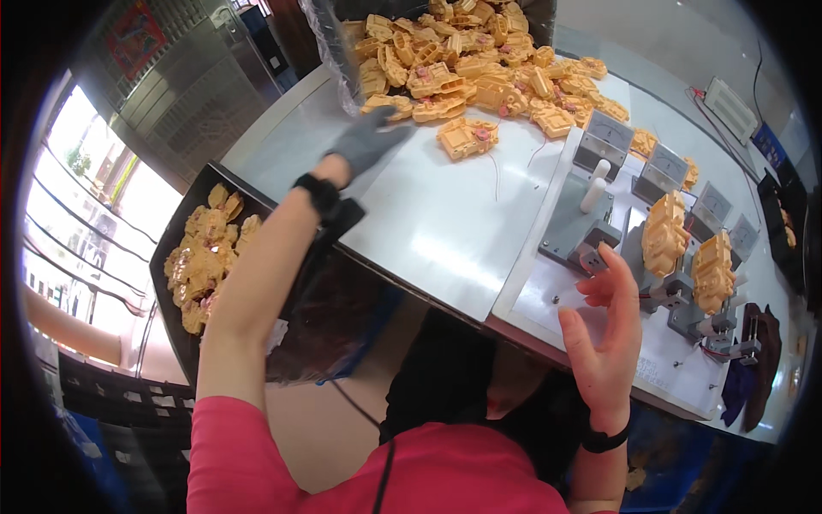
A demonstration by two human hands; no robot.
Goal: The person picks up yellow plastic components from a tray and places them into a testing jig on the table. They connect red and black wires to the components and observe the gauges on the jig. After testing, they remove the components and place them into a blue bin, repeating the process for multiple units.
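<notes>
My left hand (370, 144), in a grey glove and slightly blurred, is over the white table with its fingers apart and nothing visible in them. Just right of it lies a single yellow plastic housing (467, 137) with a pinkish part and a thin wire. My bare right hand (606, 330) is open, palm turned inward, thumb apart from the curled fingers. Its fingertips are close to a grey test fixture (591, 244) with white knobs; whether they touch it I cannot tell. Two more yellow housings, one upright (665, 233) and one beside it (713, 272), sit on neighbouring fixtures.
A large heap of yellow housings (479, 73) spills from a plastic-lined container at the back. Analog meters (606, 137) stand behind the fixtures on a white board (535, 287). At left, a black bin (184, 334) holds more housings. Dark cloth (762, 368) hangs at the right edge.
</notes>
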